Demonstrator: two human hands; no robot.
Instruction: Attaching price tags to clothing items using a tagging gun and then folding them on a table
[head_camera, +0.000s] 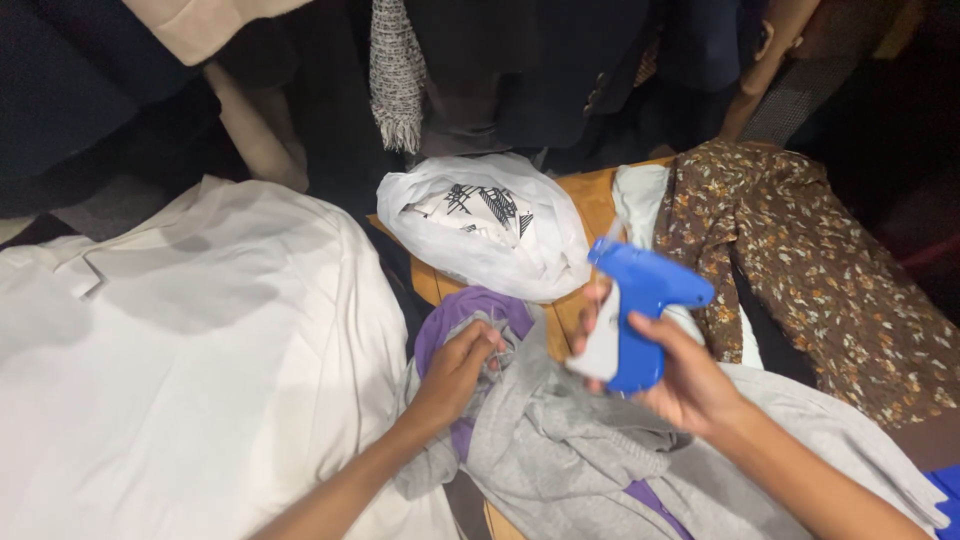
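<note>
I see my right hand (690, 385) clenched around a blue tagging gun (640, 310), its grip wrapped on the handle so the nose points up and to the right, held in the air above the clothes. A pale tag or card seems to sit against the gun's left side, though I cannot make it out clearly. My left hand (455, 370) is down on a grey garment (570, 440), fingers pinched into a fold of the cloth near its upper edge, just beside a purple garment (470, 310) that shows from under it.

As I judge it, the step in hand is finding the spot on the grey cloth to take the gun. The next move calls for the fold to be held taut and the gun's nose brought down to it, clear of my pinching fingers.

The worktop (590, 200) is brownish wood, mostly buried. A white plastic bag (490, 230) with a dark-patterned item inside lies just past the purple cloth. A large white sheet (190, 360) spreads over the left, and a brown floral garment (800, 260) lies on the right. Behind, dark coats (560, 70) and a grey knit piece (397, 70) hang close together; the room is dim.
</note>
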